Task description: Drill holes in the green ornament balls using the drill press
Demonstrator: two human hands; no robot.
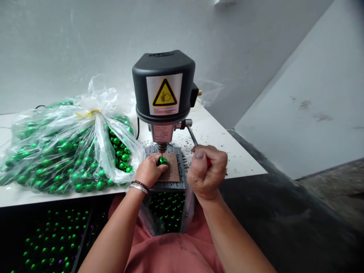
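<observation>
A black-topped bench drill press [163, 91] stands upright in front of me on the white table. With its fingers closed round a shiny green ball [162, 161], my left hand [149, 170] rests on a brown board [172, 172] on the drill's base. The thin drill bit [162, 155] points down at the ball's top; I cannot tell how deep it is. My right hand [206, 170] is wrapped round the red grip of the drill press lever [192, 135] at the right side. Most of that grip is hidden by my fingers.
A clear plastic bag [65, 151] of green balls, tied with yellow, lies on the left. Dark shavings [186, 146] are scattered round the drill base. More green balls [167, 208] lie below the table edge, between my legs, and in a dark container [54, 242] at lower left.
</observation>
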